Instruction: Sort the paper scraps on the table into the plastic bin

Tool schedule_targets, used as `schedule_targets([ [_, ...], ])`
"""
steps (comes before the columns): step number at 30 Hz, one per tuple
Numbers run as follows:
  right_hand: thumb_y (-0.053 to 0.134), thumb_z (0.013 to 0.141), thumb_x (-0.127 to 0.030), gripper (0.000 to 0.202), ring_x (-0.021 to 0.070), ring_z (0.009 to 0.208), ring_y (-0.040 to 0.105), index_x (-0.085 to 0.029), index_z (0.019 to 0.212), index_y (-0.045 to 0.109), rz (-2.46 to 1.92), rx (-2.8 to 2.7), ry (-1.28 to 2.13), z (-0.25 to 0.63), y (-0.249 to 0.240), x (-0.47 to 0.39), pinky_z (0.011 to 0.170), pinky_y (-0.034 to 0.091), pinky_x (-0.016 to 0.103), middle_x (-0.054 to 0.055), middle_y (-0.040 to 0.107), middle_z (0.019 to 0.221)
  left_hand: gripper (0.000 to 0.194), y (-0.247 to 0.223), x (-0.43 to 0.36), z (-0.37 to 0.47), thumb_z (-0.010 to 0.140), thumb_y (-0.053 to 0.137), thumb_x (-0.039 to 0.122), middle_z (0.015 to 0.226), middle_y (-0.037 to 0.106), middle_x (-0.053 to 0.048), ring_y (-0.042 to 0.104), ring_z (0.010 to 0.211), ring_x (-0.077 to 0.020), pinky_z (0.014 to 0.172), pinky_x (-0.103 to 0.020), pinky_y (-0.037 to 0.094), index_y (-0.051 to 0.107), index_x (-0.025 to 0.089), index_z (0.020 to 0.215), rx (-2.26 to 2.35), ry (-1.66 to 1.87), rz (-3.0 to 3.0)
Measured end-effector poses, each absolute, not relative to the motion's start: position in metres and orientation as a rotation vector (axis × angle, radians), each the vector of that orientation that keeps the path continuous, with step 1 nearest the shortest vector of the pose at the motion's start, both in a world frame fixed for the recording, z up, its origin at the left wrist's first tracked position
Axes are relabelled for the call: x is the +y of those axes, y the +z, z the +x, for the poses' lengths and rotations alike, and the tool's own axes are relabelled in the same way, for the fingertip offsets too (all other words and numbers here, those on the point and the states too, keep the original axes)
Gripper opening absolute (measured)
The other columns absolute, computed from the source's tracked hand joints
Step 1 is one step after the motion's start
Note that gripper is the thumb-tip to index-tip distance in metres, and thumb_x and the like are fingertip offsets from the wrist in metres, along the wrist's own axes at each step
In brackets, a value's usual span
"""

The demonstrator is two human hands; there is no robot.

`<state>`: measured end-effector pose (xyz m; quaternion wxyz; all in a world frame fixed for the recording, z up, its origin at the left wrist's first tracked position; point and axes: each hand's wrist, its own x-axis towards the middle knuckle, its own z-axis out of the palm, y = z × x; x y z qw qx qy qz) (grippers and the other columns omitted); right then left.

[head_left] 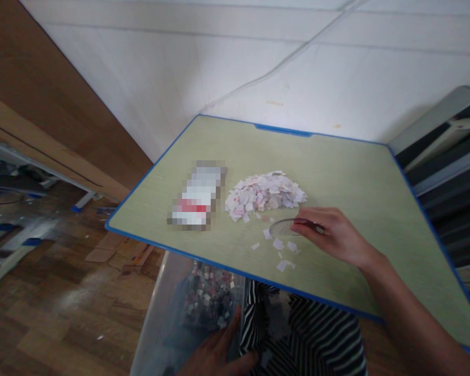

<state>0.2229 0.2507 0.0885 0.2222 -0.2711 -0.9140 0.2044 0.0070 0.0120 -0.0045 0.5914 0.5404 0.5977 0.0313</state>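
A pile of small white paper-like pieces [264, 193] lies on the pale green table [348, 183]. My right hand [331, 232] is closed on a flat, rounded, see-through object [284, 227] just in front of the pile. Several loose pieces [278, 244] lie beneath and before it. Below the table's front edge, my left hand [217, 355] is low beside a translucent bin [156, 303] with many small pieces [209, 295] inside. Its fingers are apart and nothing shows between them.
A blurred-out phone-like object [198, 196] lies left of the pile. Striped cloth [317, 329] covers the lap. A white wall [235, 62] with a cable stands behind the table, a wooden panel [62, 99] at left, folded metal frames [450, 141] at right.
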Motion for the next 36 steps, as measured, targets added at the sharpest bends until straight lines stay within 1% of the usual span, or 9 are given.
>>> schedule_targets([
  [7,0.051,0.089,-0.025,0.022,0.0075,0.050,0.041,-0.018,0.069,0.052,-0.752,-2.524,0.553,0.223,0.089,0.250,0.048,0.030,0.022,-0.003,0.048,0.057,0.036,0.000,0.015,0.006,0.088,0.059,0.034,0.145,0.037,-0.004,0.042,0.126,-0.0340,0.104,-0.046,0.033,0.059,0.032,0.124,1.307,0.148,1.404],
  [8,0.051,0.089,-0.025,0.022,0.0073,0.049,0.040,-0.018,0.068,0.052,-0.749,-2.533,0.577,0.224,0.089,0.250,0.048,0.030,0.022,-0.003,0.047,0.056,0.038,0.003,0.016,0.007,0.087,0.058,0.035,0.145,0.036,-0.003,0.042,0.127,-0.0332,0.104,-0.045,0.033,0.058,0.033,0.126,1.306,0.142,1.401],
  [11,0.051,0.089,-0.025,0.023,0.0072,0.047,0.039,-0.019,0.067,0.051,-0.780,-2.498,0.616,0.225,0.093,0.250,0.046,0.030,0.022,-0.004,0.046,0.055,0.063,0.010,0.022,0.010,0.090,0.055,0.037,0.140,0.044,-0.012,0.043,0.126,-0.0294,0.103,-0.041,0.035,0.031,0.020,0.145,1.402,0.070,1.268],
  [14,0.051,0.089,-0.024,0.023,0.0073,0.046,0.039,-0.019,0.066,0.051,-0.824,-2.407,0.637,0.226,0.096,0.250,0.044,0.030,0.022,-0.003,0.047,0.055,0.068,0.012,0.023,0.012,0.090,0.055,0.038,0.142,0.039,-0.017,0.041,0.128,-0.0286,0.106,-0.037,0.031,0.026,0.012,0.146,1.379,-0.008,1.283],
  [17,0.051,0.088,-0.025,0.023,0.0073,0.045,0.039,-0.020,0.066,0.050,-0.835,-2.381,0.636,0.226,0.098,0.250,0.043,0.030,0.021,-0.004,0.046,0.053,0.064,0.000,0.016,0.009,0.092,0.054,0.039,0.140,0.044,-0.012,0.044,0.126,-0.0279,0.103,-0.040,0.035,0.024,0.023,0.147,1.388,0.073,1.371],
  [20,0.052,0.088,-0.024,0.022,0.0070,0.045,0.039,-0.019,0.066,0.051,-0.828,-2.407,0.651,0.226,0.097,0.250,0.043,0.031,0.020,-0.004,0.047,0.053,0.073,-0.015,0.006,0.004,0.088,0.061,0.034,0.139,0.046,-0.010,0.049,0.121,-0.0309,0.097,-0.045,0.043,0.019,0.031,0.148,1.369,0.134,1.479],
  [24,0.052,0.088,-0.024,0.022,0.0070,0.046,0.041,-0.019,0.066,0.052,-0.845,-2.435,0.709,0.227,0.094,0.251,0.043,0.032,0.020,-0.003,0.048,0.054,0.063,-0.020,0.002,0.001,0.095,0.050,0.030,0.144,0.040,-0.004,0.043,0.127,-0.0265,0.102,-0.040,0.038,0.015,0.037,0.147,1.323,0.190,1.526],
  [31,0.053,0.086,-0.024,0.023,0.0067,0.045,0.038,-0.019,0.064,0.051,-0.872,-2.426,0.748,0.231,0.096,0.251,0.042,0.030,0.020,-0.005,0.045,0.052,0.059,-0.010,0.010,0.007,0.091,0.057,0.029,0.139,0.045,-0.012,0.050,0.121,-0.0311,0.096,-0.041,0.044,0.031,0.029,0.144,1.358,0.091,1.583],
  [36,0.054,0.086,-0.023,0.023,0.0065,0.044,0.039,-0.019,0.064,0.051,-0.902,-2.423,0.758,0.233,0.096,0.253,0.041,0.030,0.019,-0.005,0.044,0.051,0.040,-0.015,0.006,0.006,0.090,0.058,0.024,0.148,0.032,-0.001,0.044,0.126,-0.0297,0.101,-0.041,0.039,0.052,0.038,0.127,1.248,0.155,1.708],
])
